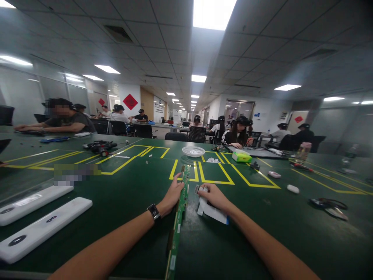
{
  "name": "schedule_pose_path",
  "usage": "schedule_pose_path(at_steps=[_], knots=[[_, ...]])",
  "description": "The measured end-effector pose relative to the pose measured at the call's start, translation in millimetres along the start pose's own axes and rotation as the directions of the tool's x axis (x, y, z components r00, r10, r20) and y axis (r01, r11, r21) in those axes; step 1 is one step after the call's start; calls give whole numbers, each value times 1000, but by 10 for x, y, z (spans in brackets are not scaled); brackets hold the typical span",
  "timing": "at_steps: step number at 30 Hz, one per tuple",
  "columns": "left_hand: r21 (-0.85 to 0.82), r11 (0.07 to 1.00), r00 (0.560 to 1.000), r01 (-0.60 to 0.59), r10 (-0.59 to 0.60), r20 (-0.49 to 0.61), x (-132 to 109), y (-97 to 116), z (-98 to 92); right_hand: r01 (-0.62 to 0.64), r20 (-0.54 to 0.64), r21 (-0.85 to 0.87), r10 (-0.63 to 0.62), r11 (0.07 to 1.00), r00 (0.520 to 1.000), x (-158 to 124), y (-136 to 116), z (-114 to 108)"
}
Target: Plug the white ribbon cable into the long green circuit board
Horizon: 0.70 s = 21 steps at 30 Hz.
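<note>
Left hand [171, 195] closed round circuit board [181, 210], likely steadying it; right hand [217, 197] pinches ribbon cable [215, 214] just beside.

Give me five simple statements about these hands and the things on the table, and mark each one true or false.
1. The left hand holds a long green circuit board. True.
2. The right hand holds a screwdriver. False: it holds a flat white cable with a blue end.
3. A watch is on the left wrist. True.
4. The two long white bars lie to the right of both hands. False: they lie to the left.
5. The round white dish is on the floor. False: it stands on the green table.
</note>
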State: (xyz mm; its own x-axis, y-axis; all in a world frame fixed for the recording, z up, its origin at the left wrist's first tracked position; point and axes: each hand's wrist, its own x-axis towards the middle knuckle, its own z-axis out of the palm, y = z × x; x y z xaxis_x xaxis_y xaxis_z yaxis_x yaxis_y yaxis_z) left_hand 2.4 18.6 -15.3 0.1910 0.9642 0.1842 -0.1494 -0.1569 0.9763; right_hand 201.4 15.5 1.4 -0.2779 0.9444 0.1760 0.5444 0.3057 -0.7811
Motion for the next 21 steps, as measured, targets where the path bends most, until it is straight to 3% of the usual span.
schedule_pose_path(at_steps=[3,5,10,21], knots=[[13,1000,1000,-6,6,0,11,-18,15,-65,107,292,35,954,994,-20,-56,111],[34,999,999,-41,41,18,14,-18,28,-92,138,371,43,924,989,-38,-82,166],[37,995,995,-97,98,-12,21,-14,42,-97,130,385,51,918,990,-79,-137,213],[-28,995,995,-98,98,27,10,-26,52,-108,83,393,82,913,993,-71,-141,242]])
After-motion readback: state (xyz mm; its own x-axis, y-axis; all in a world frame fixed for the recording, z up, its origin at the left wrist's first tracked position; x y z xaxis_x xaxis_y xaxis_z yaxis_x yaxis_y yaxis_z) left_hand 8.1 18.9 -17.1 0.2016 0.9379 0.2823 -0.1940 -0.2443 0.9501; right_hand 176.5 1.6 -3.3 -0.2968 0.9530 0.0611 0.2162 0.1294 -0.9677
